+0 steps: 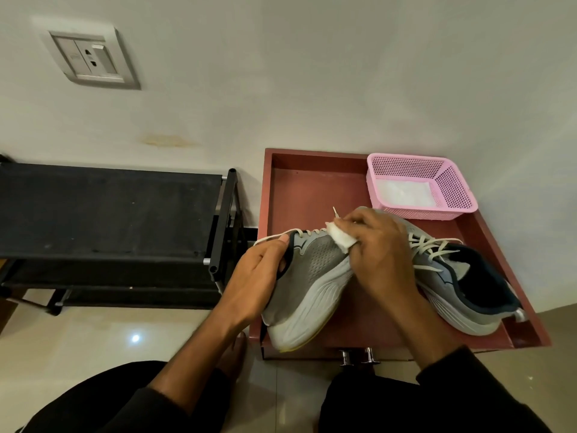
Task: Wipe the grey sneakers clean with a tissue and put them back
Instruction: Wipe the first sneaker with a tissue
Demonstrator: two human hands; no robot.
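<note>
At frame centre, the left hand grips the heel collar of a grey sneaker, fingers curled inside its opening, holding it over the red-brown tray. The right hand pinches a folded white tissue against the sneaker's upper near the laces. The second grey sneaker lies in the tray at right, below a pink basket

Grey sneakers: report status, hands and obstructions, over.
Left hand grips heel collar of held grey mesh sneaker. Right hand presses white folded tissue on its upper. Second grey sneaker rests on red-brown wooden tray. No obstruction.
</note>
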